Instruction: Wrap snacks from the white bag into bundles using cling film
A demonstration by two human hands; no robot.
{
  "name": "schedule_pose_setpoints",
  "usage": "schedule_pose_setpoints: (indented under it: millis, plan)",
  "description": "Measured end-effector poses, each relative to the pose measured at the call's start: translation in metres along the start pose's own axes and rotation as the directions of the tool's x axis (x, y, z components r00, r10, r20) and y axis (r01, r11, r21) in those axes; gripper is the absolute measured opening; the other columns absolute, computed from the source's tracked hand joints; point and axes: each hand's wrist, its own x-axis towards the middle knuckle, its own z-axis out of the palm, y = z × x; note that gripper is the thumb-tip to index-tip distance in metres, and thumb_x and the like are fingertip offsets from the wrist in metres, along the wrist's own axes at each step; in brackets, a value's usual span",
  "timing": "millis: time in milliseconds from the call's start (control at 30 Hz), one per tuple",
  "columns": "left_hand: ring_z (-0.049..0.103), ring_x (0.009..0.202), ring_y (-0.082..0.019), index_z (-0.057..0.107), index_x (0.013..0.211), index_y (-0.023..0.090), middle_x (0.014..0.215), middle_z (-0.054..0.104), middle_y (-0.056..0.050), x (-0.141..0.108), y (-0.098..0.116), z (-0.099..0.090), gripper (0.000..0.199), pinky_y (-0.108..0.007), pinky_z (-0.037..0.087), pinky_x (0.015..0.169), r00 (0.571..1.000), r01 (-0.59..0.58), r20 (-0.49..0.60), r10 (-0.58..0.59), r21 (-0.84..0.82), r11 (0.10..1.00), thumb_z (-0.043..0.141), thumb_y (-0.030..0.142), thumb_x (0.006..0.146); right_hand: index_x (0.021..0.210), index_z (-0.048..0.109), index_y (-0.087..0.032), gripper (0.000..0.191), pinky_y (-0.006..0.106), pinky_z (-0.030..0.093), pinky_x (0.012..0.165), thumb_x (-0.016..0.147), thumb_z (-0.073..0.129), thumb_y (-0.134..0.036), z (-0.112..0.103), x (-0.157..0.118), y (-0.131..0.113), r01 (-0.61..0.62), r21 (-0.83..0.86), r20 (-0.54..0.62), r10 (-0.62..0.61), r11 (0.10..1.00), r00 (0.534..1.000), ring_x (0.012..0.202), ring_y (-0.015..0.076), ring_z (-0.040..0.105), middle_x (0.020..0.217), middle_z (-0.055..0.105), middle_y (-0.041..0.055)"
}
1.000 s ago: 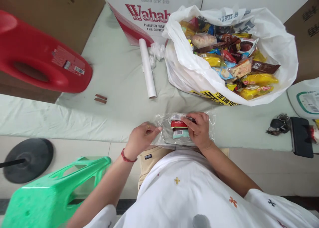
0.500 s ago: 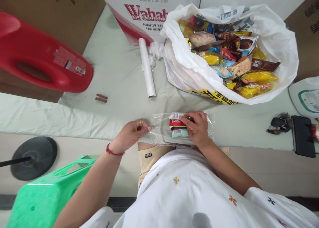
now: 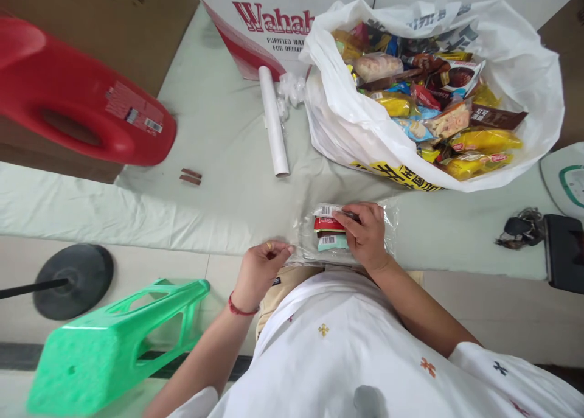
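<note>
A clear plastic bag lies at the table's front edge, close against the body. Several small wrapped snacks, white, red, brown and pale green, sit side by side in it. My left hand pinches the bag's left edge near its lower corner between thumb and fingertips. My right hand is curled over the right ends of the snacks, gripping them; its palm hides those ends. Past the right hand, the bag's crinkled far end shows.
Beyond stands a white bag full of wrapped snacks. A white cardboard tube, a carton, two brown strips and a red jug are farther left. Keys and a phone lie right; a green stool is below left.
My left hand has moved right and toward the body with the bag's left edge, bringing it nearer the snacks. My right hand stays on the snacks. The view has shifted slightly.
</note>
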Motion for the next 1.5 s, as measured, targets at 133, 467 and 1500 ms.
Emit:
schedule_pose_setpoints:
  millis: [133, 467, 1500]
  plan:
    - [0.039, 0.052, -0.01, 0.069, 0.076, 0.018, 0.058, 0.052, 0.003, 0.001, 0.005, -0.012, 0.048, -0.026, 0.03, 0.051, 0.994, 0.042, 0.11, -0.029, -0.125, 0.991, 0.082, 0.063, 0.068, 0.127, 0.074, -0.038, 0.051, 0.042, 0.043, 0.095, 0.089, 0.061, -0.006, 0.001, -0.001, 0.001, -0.014, -0.003, 0.026, 0.014, 1.0, 1.0, 0.106, 0.0232, 0.057, 0.115, 0.071, 0.0036]
    - [0.047, 0.059, -0.013, 0.069, 0.089, 0.018, 0.064, 0.053, 0.002, -0.015, 0.009, -0.025, 0.049, -0.027, 0.04, 0.055, 0.98, -0.189, -0.049, 0.192, 0.06, 0.98, 0.064, 0.067, 0.089, 0.128, 0.073, -0.039, 0.052, 0.042, 0.043, 0.093, 0.089, 0.061, -0.006, 0.001, -0.002, 0.001, -0.011, 0.006, 0.006, 0.011, 1.0, 1.0, 0.105, 0.0236, 0.057, 0.115, 0.071, 0.0033]
    - [0.058, 0.096, -0.029, 0.078, 0.111, 0.023, 0.087, 0.077, -0.007, 0.016, 0.086, 0.029, 0.019, -0.045, 0.032, 0.081, 0.482, -0.82, 0.563, 0.672, 0.56, 0.12, 0.065, 0.031, 0.1, 0.127, 0.075, -0.037, 0.036, 0.043, 0.043, 0.095, 0.099, 0.062, -0.019, 0.001, -0.003, 0.0, -0.028, -0.024, 0.025, 0.029, 0.999, 0.999, 0.106, 0.0245, 0.056, 0.114, 0.072, 0.0044]
